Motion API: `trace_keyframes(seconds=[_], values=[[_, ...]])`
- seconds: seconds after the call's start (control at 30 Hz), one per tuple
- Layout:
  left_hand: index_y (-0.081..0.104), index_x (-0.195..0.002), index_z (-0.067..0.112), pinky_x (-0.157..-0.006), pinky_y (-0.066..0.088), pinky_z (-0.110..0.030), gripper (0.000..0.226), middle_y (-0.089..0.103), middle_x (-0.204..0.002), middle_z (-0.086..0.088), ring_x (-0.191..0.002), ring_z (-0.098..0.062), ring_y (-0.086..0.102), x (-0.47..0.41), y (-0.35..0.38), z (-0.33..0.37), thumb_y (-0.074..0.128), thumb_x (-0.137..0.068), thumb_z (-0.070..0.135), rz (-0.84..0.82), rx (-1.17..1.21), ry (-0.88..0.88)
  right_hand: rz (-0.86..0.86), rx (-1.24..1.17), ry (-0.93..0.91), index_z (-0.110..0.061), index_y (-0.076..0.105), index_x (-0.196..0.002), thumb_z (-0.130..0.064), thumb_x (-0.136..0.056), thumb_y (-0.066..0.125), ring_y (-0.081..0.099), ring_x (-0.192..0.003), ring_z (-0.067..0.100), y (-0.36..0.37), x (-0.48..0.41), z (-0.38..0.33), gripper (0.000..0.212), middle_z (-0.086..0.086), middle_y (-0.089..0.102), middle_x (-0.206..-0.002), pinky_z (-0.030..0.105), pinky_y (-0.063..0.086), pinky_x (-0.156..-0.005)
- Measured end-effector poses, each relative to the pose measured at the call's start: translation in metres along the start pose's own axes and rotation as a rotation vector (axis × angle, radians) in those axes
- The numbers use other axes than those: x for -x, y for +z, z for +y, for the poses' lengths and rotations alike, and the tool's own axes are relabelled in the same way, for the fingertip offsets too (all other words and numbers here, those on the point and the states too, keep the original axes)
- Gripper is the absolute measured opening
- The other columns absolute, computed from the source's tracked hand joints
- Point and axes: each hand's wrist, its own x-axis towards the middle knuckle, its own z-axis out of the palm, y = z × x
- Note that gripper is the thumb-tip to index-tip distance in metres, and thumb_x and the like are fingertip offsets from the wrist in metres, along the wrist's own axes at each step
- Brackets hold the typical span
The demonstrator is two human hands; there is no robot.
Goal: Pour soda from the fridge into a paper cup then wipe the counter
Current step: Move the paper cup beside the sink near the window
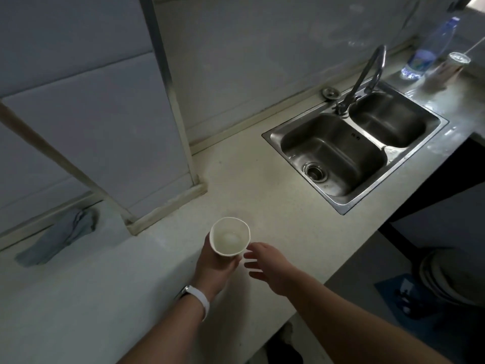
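Upright paper cup [230, 236] in left hand [217, 267]

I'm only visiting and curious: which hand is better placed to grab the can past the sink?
Right. The right hand is free with relaxed fingers, and the can stands far right beyond the sink. The left hand grips the paper cup.

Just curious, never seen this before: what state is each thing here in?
Paper cup: held in the left hand, mouth up.
Right hand: open, beside the cup, holding nothing.
Cloth: crumpled on the counter.
Faucet: no water running.
Can: standing upright.
Bottle: standing upright.
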Motion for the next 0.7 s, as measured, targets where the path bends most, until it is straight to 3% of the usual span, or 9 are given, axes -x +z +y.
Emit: trace_keyframes(seconds=[0.2, 0.43, 0.57, 0.7], values=[[0.041, -0.120, 0.041, -0.083, 0.043, -0.022, 0.069, 0.060, -0.106, 0.015, -0.098, -0.008, 0.059, -0.005, -0.003, 0.000, 0.086, -0.070, 0.022, -0.016, -0.038, 0.001, -0.013, -0.054, 0.021, -0.015, 0.054, -0.127, -0.039, -0.098, 0.049, 0.061, -0.104, 0.021, -0.002, -0.004, 0.004, 0.038, 0.005, 0.061, -0.116, 0.036, 0.053, -0.090], [0.048, -0.121, 0.041, -0.077, 0.043, -0.008, 0.068, 0.064, -0.111, 0.018, -0.100, -0.002, 0.062, 0.002, -0.004, 0.027, 0.087, -0.066, 0.033, -0.062, -0.081, 0.121, 0.007, -0.213, -0.008, -0.014, 0.057, -0.122, -0.055, -0.093, 0.052, 0.063, -0.107, 0.022, -0.017, 0.006, 0.000, 0.050, 0.005, 0.064, -0.119, 0.038, 0.053, -0.092], [0.046, -0.107, 0.049, -0.080, 0.049, -0.020, 0.065, 0.061, -0.103, 0.023, -0.093, -0.002, 0.063, 0.005, 0.011, 0.054, 0.088, -0.065, 0.023, -0.102, -0.057, 0.218, 0.003, -0.308, -0.063, -0.015, 0.067, -0.101, -0.052, -0.088, 0.057, 0.065, -0.093, 0.020, -0.032, 0.025, -0.009, 0.040, 0.003, 0.071, -0.097, 0.035, 0.051, -0.086], [0.049, -0.107, 0.050, -0.078, 0.052, -0.016, 0.066, 0.063, -0.104, 0.023, -0.093, 0.007, 0.064, 0.006, 0.038, 0.084, 0.088, -0.065, 0.017, -0.194, 0.001, 0.296, 0.078, -0.397, -0.136, -0.017, 0.064, -0.094, -0.049, -0.087, 0.059, 0.065, -0.080, 0.017, -0.064, 0.052, -0.016, 0.034, 0.001, 0.069, -0.082, 0.032, 0.051, -0.078]])
